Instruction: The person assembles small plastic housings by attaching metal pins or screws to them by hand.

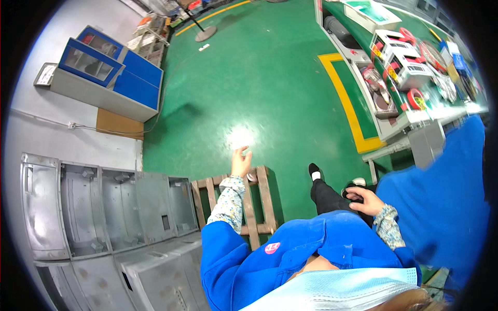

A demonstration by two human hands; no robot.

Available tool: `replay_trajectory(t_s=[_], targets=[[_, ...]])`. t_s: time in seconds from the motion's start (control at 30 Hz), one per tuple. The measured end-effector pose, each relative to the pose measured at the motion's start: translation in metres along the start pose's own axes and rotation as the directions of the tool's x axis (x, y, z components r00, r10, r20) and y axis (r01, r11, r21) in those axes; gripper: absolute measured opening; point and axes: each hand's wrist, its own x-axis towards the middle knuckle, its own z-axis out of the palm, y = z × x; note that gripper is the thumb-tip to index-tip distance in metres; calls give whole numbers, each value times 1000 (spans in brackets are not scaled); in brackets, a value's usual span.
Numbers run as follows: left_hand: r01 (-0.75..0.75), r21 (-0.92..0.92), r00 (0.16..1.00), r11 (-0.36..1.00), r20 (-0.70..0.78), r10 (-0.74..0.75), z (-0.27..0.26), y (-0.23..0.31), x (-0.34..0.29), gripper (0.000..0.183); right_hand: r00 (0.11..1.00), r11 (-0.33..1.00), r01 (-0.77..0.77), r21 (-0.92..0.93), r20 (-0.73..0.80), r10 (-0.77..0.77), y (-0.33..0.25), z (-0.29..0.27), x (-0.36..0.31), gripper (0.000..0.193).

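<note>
My left hand is stretched out ahead over the green floor, its fingers apart and slightly bent, with nothing in them. Below it stands a wooden pallet. My right hand hangs in front of my right side, near my dark trouser leg. Its fingers are loosely bent and apart, and no object shows in it. Both forearms wear flowered sleeve cuffs under a blue jacket. Grey metal cabinet housings are lined up and stacked to the left of the pallet.
Along the left wall stands a blue and grey cabinet. At right, a workbench carries white-framed units, a red tape roll and a white box. A large blue fabric shape lies close at my right.
</note>
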Motion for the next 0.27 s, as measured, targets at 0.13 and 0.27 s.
replay_trajectory(t_s=[0.13, 0.27], targets=[[143, 389, 972, 910, -230, -54, -75, -102, 71, 29, 974, 964, -212, -159, -116, 195, 12, -38, 82, 35], [195, 536, 939, 821, -343, 1, -113, -220, 55, 34, 990, 810, -142, -569, -78, 118, -21, -59, 247, 39]])
